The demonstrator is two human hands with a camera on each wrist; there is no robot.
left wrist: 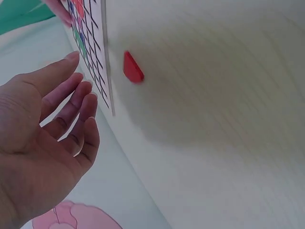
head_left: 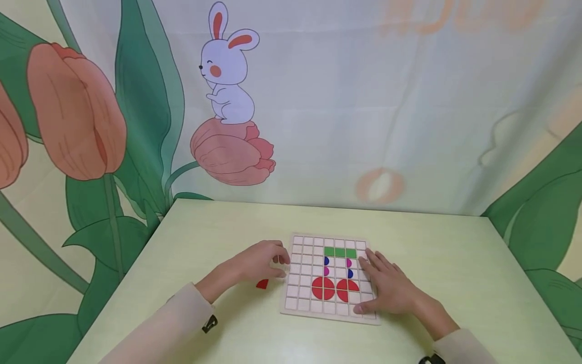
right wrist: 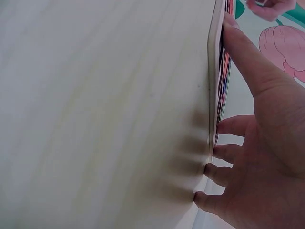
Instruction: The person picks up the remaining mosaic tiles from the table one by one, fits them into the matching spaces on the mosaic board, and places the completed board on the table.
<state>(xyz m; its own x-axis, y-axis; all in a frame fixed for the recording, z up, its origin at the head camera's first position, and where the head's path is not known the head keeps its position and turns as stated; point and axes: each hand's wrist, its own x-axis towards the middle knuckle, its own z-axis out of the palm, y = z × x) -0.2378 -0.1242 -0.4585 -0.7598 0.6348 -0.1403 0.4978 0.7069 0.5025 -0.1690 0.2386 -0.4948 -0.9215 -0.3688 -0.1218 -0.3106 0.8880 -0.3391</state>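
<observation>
A square wooden grid board [head_left: 304,303] lies on the table with flat coloured pieces in its cells. Three green squares [head_left: 340,252] form a row near the top. Below them sit small blue and magenta half circles [head_left: 349,273], then red quarter circles [head_left: 323,288] making one full disc and one lacking its lower right quarter. A loose red quarter-circle piece [head_left: 262,284] rests left of the board, under my left hand [head_left: 263,260]. That hand hovers at the left edge, fingers loosely bent, holding nothing. My right hand [head_left: 393,285] rests along the right edge, thumb over the lower right corner.
The pale table [head_left: 218,222] extends around the board on every side. Behind it hangs a cloth [head_left: 318,101] printed with a rabbit and tulips. Dark clips [head_left: 209,323] hang at the sleeve cuffs.
</observation>
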